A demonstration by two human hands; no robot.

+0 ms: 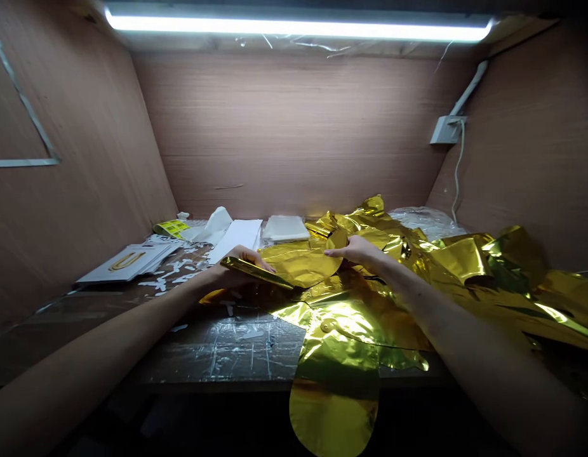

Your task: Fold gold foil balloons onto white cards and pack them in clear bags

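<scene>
A flat gold foil piece (301, 263) is stretched between my two hands above the table. My left hand (246, 259) grips its left side, where an edge of the foil is folded up; some fingers are hidden behind it. With thumb and fingers pinched, my right hand (354, 251) holds the foil's right edge. Below, another gold foil part with a rounded end (334, 393) hangs over the table's front edge. It is shiny and lies close under the held piece.
Crumpled gold foil (465, 260) covers the right side. At the left lie printed cards (132, 261), white scraps and a yellow sheet (171, 228). White paper (239, 238) and a clear plastic stack (285, 228) sit behind my hands. A socket box (447, 129) hangs at the right.
</scene>
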